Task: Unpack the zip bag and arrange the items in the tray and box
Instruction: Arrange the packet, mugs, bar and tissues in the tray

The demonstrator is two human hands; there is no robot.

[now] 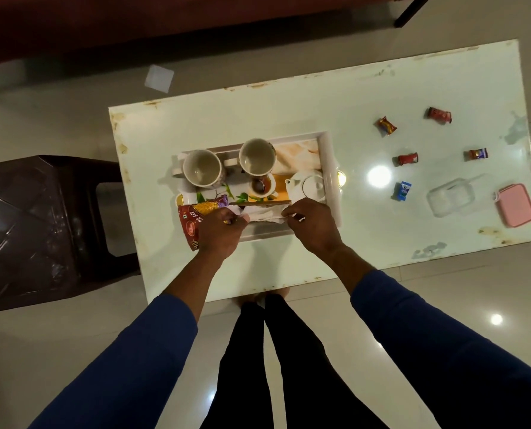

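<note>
Over the tray's point(328, 168) near edge, white tissue point(265, 215) lying left-right, both hands pinching its ends.

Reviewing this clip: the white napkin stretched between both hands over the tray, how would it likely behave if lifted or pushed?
The white napkin looks crumpled and sags between the left hand and right hand, so it is probably floppy and very light. Pushed, it would likely bunch up rather than slide. Pulled hard between both pinches, it might tear.
</note>
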